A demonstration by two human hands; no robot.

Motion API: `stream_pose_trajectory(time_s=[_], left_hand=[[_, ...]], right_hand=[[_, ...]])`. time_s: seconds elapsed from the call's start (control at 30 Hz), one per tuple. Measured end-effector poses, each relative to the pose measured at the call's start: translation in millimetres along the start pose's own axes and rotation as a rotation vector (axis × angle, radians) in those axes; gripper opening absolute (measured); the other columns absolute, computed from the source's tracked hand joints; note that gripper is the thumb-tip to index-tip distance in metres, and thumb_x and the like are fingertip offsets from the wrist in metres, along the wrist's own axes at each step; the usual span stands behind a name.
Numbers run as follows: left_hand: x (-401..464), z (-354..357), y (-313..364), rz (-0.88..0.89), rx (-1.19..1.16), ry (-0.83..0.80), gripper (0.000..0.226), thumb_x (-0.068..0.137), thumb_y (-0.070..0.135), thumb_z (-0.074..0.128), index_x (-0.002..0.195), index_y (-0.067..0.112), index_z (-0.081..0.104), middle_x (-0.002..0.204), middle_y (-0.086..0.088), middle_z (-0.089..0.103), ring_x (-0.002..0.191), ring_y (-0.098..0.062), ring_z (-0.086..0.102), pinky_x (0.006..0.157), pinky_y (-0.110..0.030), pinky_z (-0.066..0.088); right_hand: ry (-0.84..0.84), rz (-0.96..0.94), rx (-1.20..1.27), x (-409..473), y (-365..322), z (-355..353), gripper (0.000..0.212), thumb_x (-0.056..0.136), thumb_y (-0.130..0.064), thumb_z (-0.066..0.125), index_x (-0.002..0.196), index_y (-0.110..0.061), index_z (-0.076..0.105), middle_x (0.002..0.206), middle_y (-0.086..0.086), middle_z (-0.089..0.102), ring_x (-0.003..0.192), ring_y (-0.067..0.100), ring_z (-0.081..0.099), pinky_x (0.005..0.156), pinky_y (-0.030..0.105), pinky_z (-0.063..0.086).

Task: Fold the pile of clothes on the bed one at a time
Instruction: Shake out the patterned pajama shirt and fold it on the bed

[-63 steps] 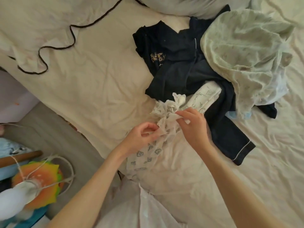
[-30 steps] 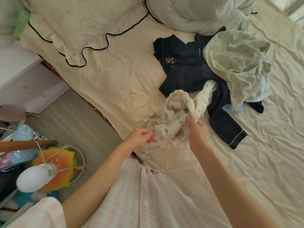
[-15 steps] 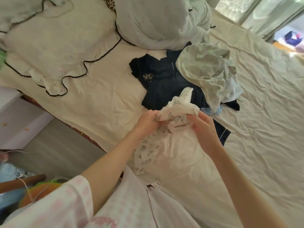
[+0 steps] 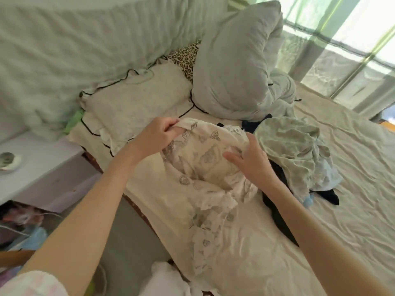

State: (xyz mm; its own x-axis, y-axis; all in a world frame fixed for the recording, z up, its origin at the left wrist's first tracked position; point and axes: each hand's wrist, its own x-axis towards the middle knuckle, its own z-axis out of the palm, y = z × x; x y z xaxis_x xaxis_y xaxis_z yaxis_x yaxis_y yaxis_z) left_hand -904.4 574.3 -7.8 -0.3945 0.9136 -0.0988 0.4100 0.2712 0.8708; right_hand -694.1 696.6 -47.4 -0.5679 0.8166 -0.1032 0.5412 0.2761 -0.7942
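I hold a white garment with grey printed figures (image 4: 205, 174) up in front of me over the bed's near edge; its lower part hangs down. My left hand (image 4: 156, 135) pinches its top left edge. My right hand (image 4: 250, 159) grips its right side, thumb spread across the front. Behind it on the cream sheet (image 4: 352, 167) lies the rest of the pile: a pale green garment (image 4: 292, 150) on top of a dark navy one (image 4: 277, 212), which is mostly hidden by my right arm and the lifted cloth.
A cream pillow with black piping (image 4: 136, 105) and a big grey pillow (image 4: 237, 67) lie at the head of the bed. A lilac nightstand (image 4: 42, 167) stands left of the bed. A window with sheer curtains (image 4: 342, 50) is at the far right.
Both hands have lifted the white printed garment higher and pulled it apart, spreading it wider. My view has tilted up toward the pillows and window.
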Motion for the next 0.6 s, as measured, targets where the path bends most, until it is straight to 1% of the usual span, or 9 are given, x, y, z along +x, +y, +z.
stream_pose_trajectory(time_s=[0.1,0.17,0.27,0.33,0.37,0.4,0.43,0.53,0.6], left_hand=[[-10,-37,31,0.095,0.092,0.113,0.020,0.094,0.016,0.053,0.084,0.002,0.062,0.049,0.010,0.035,0.041,-0.003,0.027,0.042,-0.016,0.021],[-18,-54,50,0.146,0.141,0.159,0.024,0.094,0.017,0.053,0.087,-0.005,0.060,0.045,0.013,0.035,0.038,-0.003,0.030,0.040,-0.012,0.023],[-32,-71,69,0.209,0.164,0.216,0.023,0.093,0.016,0.053,0.091,-0.005,0.062,0.046,0.013,0.034,0.036,-0.003,0.031,0.039,-0.010,0.023],[-41,-80,74,0.225,0.152,0.243,0.017,0.092,0.017,0.053,0.092,0.005,0.066,0.049,0.009,0.036,0.037,-0.003,0.030,0.039,-0.011,0.022],[-46,-84,74,0.227,0.157,0.253,0.014,0.092,0.018,0.055,0.091,0.010,0.066,0.050,0.008,0.039,0.038,-0.003,0.031,0.040,-0.012,0.023],[-49,-87,72,0.225,0.170,0.253,0.010,0.090,0.019,0.058,0.090,0.013,0.065,0.053,0.009,0.043,0.040,-0.002,0.034,0.041,-0.012,0.025],[-51,-90,68,0.213,0.204,0.253,0.007,0.088,0.022,0.062,0.091,0.015,0.064,0.058,0.009,0.048,0.044,-0.001,0.038,0.043,-0.012,0.028],[-53,-100,48,0.101,0.470,0.263,0.019,0.085,0.018,0.066,0.100,0.021,0.056,0.086,0.009,0.057,0.072,-0.006,0.052,0.064,-0.011,0.038],[-55,-106,30,0.024,0.665,0.309,0.023,0.087,0.008,0.060,0.107,0.017,0.055,0.104,0.001,0.054,0.092,-0.016,0.052,0.082,-0.027,0.041]], right_hand=[[-0.027,-0.158,-0.101,18,-36,11,0.091,0.078,-0.044,0.072,0.147,-0.031,0.014,0.131,0.002,0.050,0.113,0.019,0.052,0.090,0.032,0.044],[-0.027,-0.331,-0.170,23,-66,19,0.090,0.078,-0.043,0.073,0.148,-0.033,0.017,0.138,0.003,0.042,0.118,0.020,0.046,0.091,0.032,0.039],[0.079,-0.672,-0.218,24,-106,33,0.061,0.082,-0.029,0.072,0.136,-0.014,0.048,0.127,0.009,0.050,0.113,0.026,0.049,0.093,0.036,0.042],[0.199,-0.832,-0.179,23,-125,39,0.026,0.085,-0.016,0.068,0.108,-0.002,0.064,0.103,0.010,0.059,0.092,0.024,0.056,0.078,0.033,0.046],[0.209,-0.861,-0.143,24,-133,42,0.011,0.088,-0.012,0.064,0.093,-0.002,0.065,0.087,0.003,0.058,0.077,0.016,0.055,0.069,0.027,0.042],[0.195,-0.838,-0.106,26,-140,43,0.007,0.090,-0.009,0.059,0.084,-0.006,0.061,0.073,-0.006,0.052,0.064,0.005,0.049,0.061,0.022,0.036],[0.160,-0.774,-0.065,28,-145,44,0.010,0.092,-0.008,0.055,0.082,-0.010,0.058,0.065,-0.012,0.047,0.055,0.002,0.046,0.055,0.018,0.032],[0.044,-0.632,0.042,36,-154,42,0.014,0.094,-0.006,0.048,0.096,-0.009,0.062,0.066,-0.015,0.051,0.055,-0.007,0.048,0.053,0.009,0.035],[0.013,-0.626,0.046,38,-160,37,0.016,0.094,-0.004,0.047,0.097,-0.009,0.062,0.069,-0.014,0.053,0.057,-0.005,0.048,0.054,0.008,0.035]])
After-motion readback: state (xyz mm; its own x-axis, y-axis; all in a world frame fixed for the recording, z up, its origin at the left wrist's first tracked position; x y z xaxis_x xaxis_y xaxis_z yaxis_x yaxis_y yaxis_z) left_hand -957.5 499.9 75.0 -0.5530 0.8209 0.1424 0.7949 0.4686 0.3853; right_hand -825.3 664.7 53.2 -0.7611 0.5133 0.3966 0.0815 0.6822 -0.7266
